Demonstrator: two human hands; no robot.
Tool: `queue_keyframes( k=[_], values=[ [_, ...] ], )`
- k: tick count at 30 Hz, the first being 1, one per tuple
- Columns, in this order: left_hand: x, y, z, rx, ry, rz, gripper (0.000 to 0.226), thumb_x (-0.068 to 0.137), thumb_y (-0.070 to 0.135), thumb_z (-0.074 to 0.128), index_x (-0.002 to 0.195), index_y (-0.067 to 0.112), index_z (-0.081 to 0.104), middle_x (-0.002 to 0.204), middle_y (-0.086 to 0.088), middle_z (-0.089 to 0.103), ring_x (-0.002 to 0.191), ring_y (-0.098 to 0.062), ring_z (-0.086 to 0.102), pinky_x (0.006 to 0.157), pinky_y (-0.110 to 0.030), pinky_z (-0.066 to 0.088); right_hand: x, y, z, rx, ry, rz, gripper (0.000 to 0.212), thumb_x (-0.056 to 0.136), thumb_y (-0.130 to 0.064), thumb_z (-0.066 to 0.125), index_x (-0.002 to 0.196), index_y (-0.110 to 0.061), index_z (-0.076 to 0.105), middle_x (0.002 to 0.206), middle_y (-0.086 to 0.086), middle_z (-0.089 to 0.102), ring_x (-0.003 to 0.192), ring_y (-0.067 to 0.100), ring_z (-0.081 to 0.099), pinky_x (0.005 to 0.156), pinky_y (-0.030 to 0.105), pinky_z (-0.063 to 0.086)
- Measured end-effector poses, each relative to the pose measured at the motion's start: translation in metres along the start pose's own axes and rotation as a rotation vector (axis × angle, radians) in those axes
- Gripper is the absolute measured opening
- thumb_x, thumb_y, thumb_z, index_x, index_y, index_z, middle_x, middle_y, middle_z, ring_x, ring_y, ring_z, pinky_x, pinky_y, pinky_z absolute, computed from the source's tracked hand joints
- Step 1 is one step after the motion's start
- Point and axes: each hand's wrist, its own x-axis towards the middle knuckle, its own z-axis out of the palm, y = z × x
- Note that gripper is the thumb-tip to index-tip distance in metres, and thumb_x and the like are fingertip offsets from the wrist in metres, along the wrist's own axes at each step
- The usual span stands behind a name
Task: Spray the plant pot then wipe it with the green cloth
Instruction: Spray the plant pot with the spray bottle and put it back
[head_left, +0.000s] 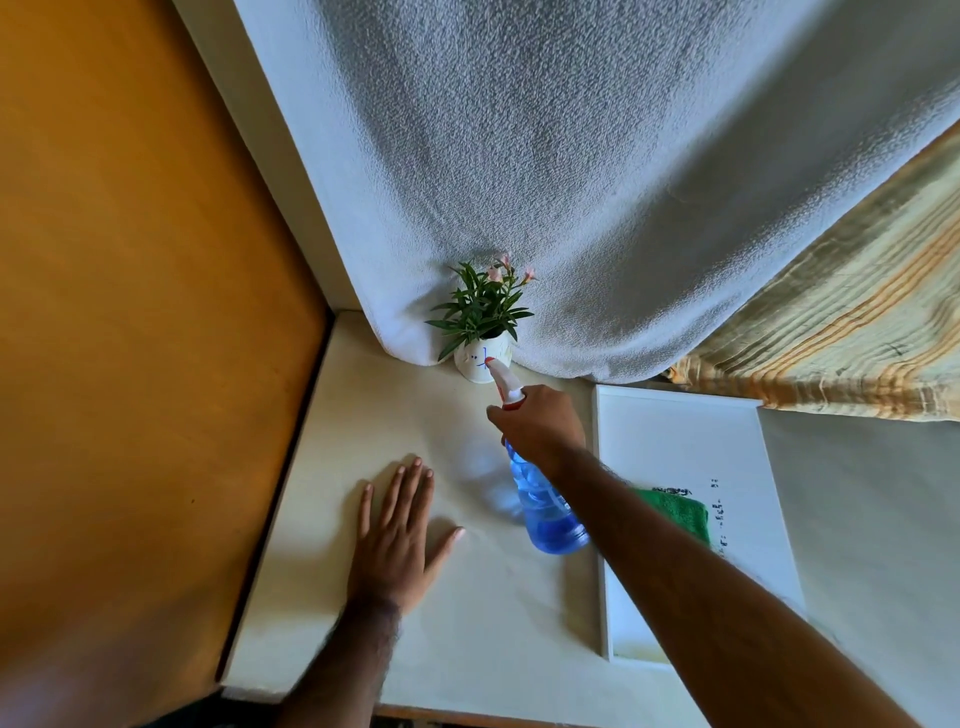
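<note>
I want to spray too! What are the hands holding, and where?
The right hand grips the blue spray bottle at its neck. The left hand holds nothing.

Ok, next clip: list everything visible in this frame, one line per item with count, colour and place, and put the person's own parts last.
plant pot: one, white, back of the table against the white curtain
plant: one, green leaves with pink flowers, in the plant pot
spray bottle: one, blue with a white and red nozzle, aimed at the pot
green cloth: one, green, on the tray, partly hidden behind the forearm
tray: one, white, right part of the table
table: one, cream
white curtain: one, behind the table
striped curtain: one, beige with orange stripes, right
wood panel: one, orange-brown, left
left hand: one, flat on the table, empty
right hand: one, holding the spray bottle
</note>
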Motion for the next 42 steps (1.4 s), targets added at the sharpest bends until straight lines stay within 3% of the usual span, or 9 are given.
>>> queue_keyframes(
  k=[4,8,17,21,27,32,36,40,42],
  values=[
    [0.000,0.000,0.000,-0.014,-0.020,-0.009,0.086,0.096,0.069,0.050,0.161,0.013,0.039,0.171,-0.007,0.037,0.157,-0.025,0.037,0.125,-0.062,0.033,-0.001,0.000,0.004,-0.027,-0.040,0.002,0.023,0.067,-0.046,0.061,0.062,-0.023,0.060,0.066,0.003,0.075,0.069,0.021,0.071,0.063,0.029,0.057],
    [0.000,-0.001,0.000,-0.013,-0.043,-0.012,0.086,0.097,0.068,0.048,0.162,0.014,0.037,0.172,-0.006,0.035,0.158,-0.025,0.035,0.127,-0.061,0.030,0.002,-0.001,0.006,-0.037,-0.028,0.027,0.024,0.065,-0.044,0.060,0.068,-0.021,0.066,0.058,-0.001,0.071,0.066,0.019,0.069,0.053,0.023,0.045],
    [-0.001,-0.002,-0.001,-0.012,-0.042,-0.003,0.085,0.098,0.068,0.047,0.162,0.013,0.037,0.171,-0.008,0.036,0.157,-0.027,0.036,0.123,-0.064,0.035,-0.014,0.011,-0.018,0.182,0.173,0.026,0.025,0.074,-0.036,0.062,0.064,-0.014,0.064,0.058,0.004,0.072,0.061,0.021,0.071,0.064,0.036,0.060],
    [-0.001,-0.003,-0.002,-0.006,-0.056,0.000,0.086,0.097,0.069,0.045,0.162,0.012,0.036,0.172,-0.009,0.035,0.158,-0.029,0.035,0.123,-0.064,0.036,-0.022,0.018,-0.058,0.472,0.285,-0.067,0.007,0.073,-0.026,0.067,0.074,-0.020,0.071,0.054,-0.006,0.072,0.053,0.006,0.070,0.055,0.021,0.053],
    [-0.001,-0.004,0.002,-0.021,-0.072,0.003,0.087,0.098,0.069,0.041,0.164,0.013,0.033,0.173,-0.008,0.032,0.159,-0.027,0.033,0.125,-0.064,0.032,-0.010,0.039,-0.120,0.665,0.553,-0.211,0.017,0.078,-0.004,0.069,0.076,-0.020,0.072,0.053,-0.012,0.069,0.048,-0.005,0.063,0.051,0.010,0.047],
    [0.000,-0.004,0.003,-0.022,-0.097,-0.002,0.088,0.097,0.070,0.039,0.165,0.014,0.029,0.174,-0.008,0.030,0.160,-0.027,0.031,0.126,-0.063,0.030,0.011,0.074,-0.137,0.566,0.577,-0.300,0.026,0.074,-0.008,0.062,0.095,-0.018,0.073,0.079,0.011,0.072,0.062,0.010,0.061,0.062,0.023,0.049],
    [0.000,-0.003,0.004,-0.029,-0.083,0.001,0.088,0.097,0.069,0.040,0.164,0.013,0.031,0.173,-0.008,0.032,0.159,-0.026,0.033,0.126,-0.063,0.029,0.023,0.096,-0.129,0.489,0.573,-0.308,0.031,0.078,-0.014,0.063,0.104,-0.032,0.069,0.066,-0.009,0.063,0.055,0.003,0.052,0.058,0.021,0.047],
    [-0.001,-0.004,0.005,-0.029,-0.074,0.006,0.087,0.098,0.070,0.040,0.165,0.015,0.030,0.174,-0.007,0.031,0.160,-0.025,0.031,0.127,-0.062,0.028,0.031,0.116,-0.119,0.534,0.554,-0.276,0.032,0.080,-0.016,0.064,0.107,-0.032,0.068,0.065,-0.012,0.062,0.056,0.003,0.052,0.057,0.025,0.047],
    [-0.001,-0.004,0.004,-0.027,-0.076,0.006,0.087,0.099,0.070,0.040,0.165,0.015,0.030,0.174,-0.006,0.031,0.160,-0.025,0.031,0.127,-0.061,0.028,0.033,0.121,-0.115,0.571,0.565,-0.252,0.031,0.082,-0.015,0.065,0.108,-0.033,0.068,0.069,-0.001,0.065,0.061,0.010,0.056,0.062,0.031,0.050]
  ],
)
